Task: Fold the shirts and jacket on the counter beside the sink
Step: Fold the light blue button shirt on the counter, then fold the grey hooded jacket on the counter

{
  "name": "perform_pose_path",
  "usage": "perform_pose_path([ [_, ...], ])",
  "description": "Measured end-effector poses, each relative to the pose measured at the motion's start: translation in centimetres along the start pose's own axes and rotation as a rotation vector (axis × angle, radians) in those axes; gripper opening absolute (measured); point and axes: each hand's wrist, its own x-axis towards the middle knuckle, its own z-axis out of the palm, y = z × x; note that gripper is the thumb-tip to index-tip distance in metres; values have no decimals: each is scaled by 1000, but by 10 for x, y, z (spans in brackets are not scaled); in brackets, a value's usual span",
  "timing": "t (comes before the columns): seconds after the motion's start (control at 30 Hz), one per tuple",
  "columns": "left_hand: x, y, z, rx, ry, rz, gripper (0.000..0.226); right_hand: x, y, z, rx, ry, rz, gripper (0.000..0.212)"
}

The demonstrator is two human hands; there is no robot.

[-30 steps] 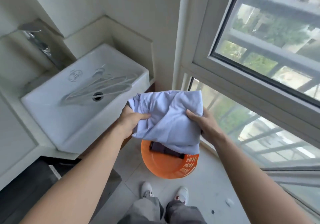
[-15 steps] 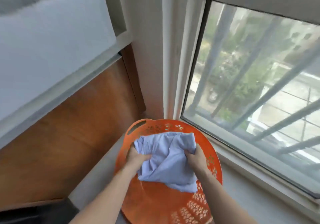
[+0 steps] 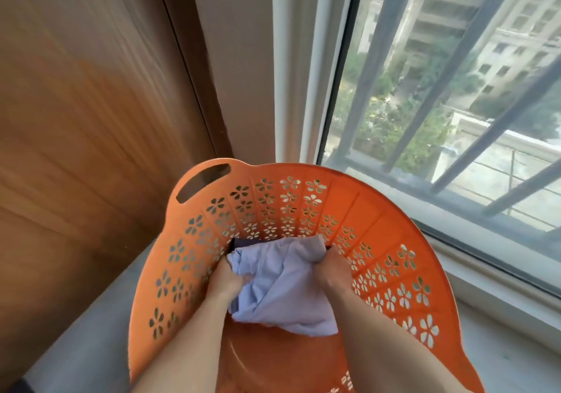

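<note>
Lavender folded shirt (image 3: 282, 286) gripped by left hand (image 3: 226, 281), right hand (image 3: 332, 272), inside orange basket (image 3: 379, 210)

Two hands are counted, the left hand (image 3: 226, 280) and the right hand (image 3: 332, 271), with one pale lilac shirt (image 3: 282, 286) gripped between them. One orange basket (image 3: 379, 225) with one handle slot (image 3: 203, 181) is seen around them, and one dark garment (image 3: 243, 243) just beyond their fingertips. One window (image 3: 455, 113) with at least four bars (image 3: 365, 58) is counted beyond the right hand.
</note>
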Motion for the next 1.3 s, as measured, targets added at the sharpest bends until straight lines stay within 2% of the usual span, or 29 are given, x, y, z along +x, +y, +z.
perform_pose_path([
  [0.07, 9, -6, 6, 162, -14, 91, 28, 3, -2, 16, 128, 33, 45, 54],
  [0.13, 17, -9, 15, 250, 12, 86, 41, 5, 5, 34, 140, -44, 64, 65],
  [0.2, 23, -11, 21, 319, 50, 48, 55, 7, 13, 49, 55, -181, 32, 56],
  [0.3, 28, -16, 30, 354, 66, 19, 62, 11, 23, 62, 11, -304, -22, 32],
  [0.37, 31, -18, 36, 367, 67, 1, 63, 16, 24, 65, -6, -330, -43, 31],
  [0.43, 34, -14, 37, 391, 35, -42, 65, 17, 23, 64, -37, -339, -72, 46],
  [0.5, 32, -3, 30, 442, -57, -121, 74, 11, 19, 52, -110, -430, -118, 63],
  [0.57, 18, 17, 13, 474, -155, -187, 83, -2, 5, 26, -173, -561, -191, 64],
  [0.63, -9, 44, -7, 420, -172, -156, 88, -23, -18, -8, -98, -587, -201, 49],
  [0.7, -50, 83, -33, 253, -147, -133, 90, -52, -47, -54, -61, -529, -230, 38],
  [0.9, -187, 235, -124, -61, -228, -13, 31, -166, -121, -224, 185, -352, -243, 32],
  [1.1, -356, 407, -209, -254, -338, 62, 32, -286, -183, -422, 294, -242, -317, 28],
  [1.3, -485, 508, -263, -291, -359, 238, 33, -403, -203, -576, 308, -77, -408, 26],
])
